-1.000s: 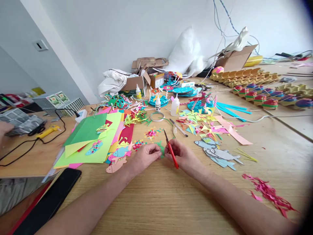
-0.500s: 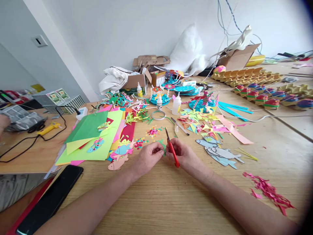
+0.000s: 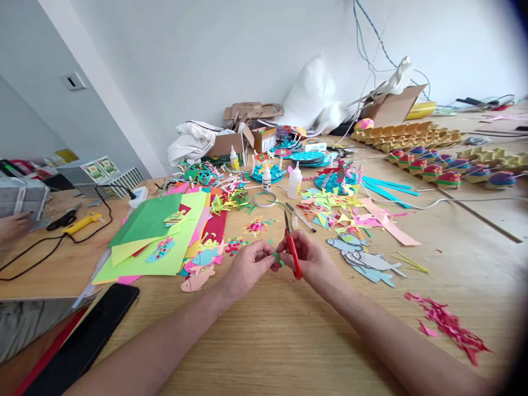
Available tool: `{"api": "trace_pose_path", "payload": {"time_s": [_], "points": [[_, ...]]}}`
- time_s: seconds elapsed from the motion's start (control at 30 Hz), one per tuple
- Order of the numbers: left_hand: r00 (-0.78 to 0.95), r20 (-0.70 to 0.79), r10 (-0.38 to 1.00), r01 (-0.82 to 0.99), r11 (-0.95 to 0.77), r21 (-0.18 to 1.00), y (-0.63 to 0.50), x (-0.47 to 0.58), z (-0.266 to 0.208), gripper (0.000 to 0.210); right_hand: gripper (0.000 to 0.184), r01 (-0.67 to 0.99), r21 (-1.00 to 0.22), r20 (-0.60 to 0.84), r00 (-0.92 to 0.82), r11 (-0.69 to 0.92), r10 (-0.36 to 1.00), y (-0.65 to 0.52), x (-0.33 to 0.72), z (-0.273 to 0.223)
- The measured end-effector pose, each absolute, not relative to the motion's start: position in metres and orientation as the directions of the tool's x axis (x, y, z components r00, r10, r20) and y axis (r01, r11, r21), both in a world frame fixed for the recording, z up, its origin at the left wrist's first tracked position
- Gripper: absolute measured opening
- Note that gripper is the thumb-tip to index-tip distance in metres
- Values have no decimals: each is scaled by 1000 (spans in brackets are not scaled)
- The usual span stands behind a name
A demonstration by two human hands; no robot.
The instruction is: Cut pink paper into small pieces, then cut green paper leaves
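My left hand [image 3: 254, 263] is closed, its thumb and fingers pinching a small green paper piece [image 3: 279, 258]. Red-handled scissors [image 3: 293, 254] rest in my right hand [image 3: 310, 257], blades pointing away from me. The right fingertips also meet the green piece, close to the left fingertips. Just beyond the hands lie a heap of tiny pink and yellow paper bits [image 3: 256, 226] and a cluster of red and teal dots [image 3: 235, 246]. Paper fish cutouts [image 3: 198, 279] lie left of my left hand. Grey and blue paper fish [image 3: 368, 260] lie to the right.
Coloured paper sheets [image 3: 146, 225] and a black phone [image 3: 88, 335] are on the left. Glue bottles [image 3: 295, 182], a ring [image 3: 265, 199] and paper scraps [image 3: 338, 204] stand or lie ahead. Red shreds [image 3: 451, 324] lie at right. Another person's hand [image 3: 16, 226] shows at far left.
The view has shifted slightly. My hands have drawn together around the green paper piece, the scissors still in my right hand. The other person's hand at far left has moved lower beside a grey package.
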State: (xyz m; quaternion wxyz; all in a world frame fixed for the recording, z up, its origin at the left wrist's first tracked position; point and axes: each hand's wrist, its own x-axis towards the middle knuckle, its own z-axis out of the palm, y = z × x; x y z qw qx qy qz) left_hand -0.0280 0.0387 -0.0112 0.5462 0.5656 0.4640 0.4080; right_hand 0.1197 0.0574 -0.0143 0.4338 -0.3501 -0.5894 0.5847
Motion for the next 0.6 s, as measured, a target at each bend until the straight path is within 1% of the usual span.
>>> {"api": "trace_pose_path", "payload": {"time_s": [0.07, 0.2, 0.37, 0.6], "points": [[240, -39, 970, 86, 19, 996, 39, -27, -12, 15, 22, -56, -993, 113, -375, 99, 920, 57, 120, -14], [176, 30, 984, 109, -49, 993, 38, -27, -11, 10, 21, 5, -992, 113, -376, 124, 920, 58, 118, -17], [176, 15, 984, 157, -44, 987, 38, -26, -9, 3, 22, -22, -997, 78, -385, 75, 920, 60, 118, -15], [226, -4, 974, 318, -70, 945, 39, -29, -13, 3, 26, -7, -995, 100, -351, 104, 931, 57, 120, -10]]}}
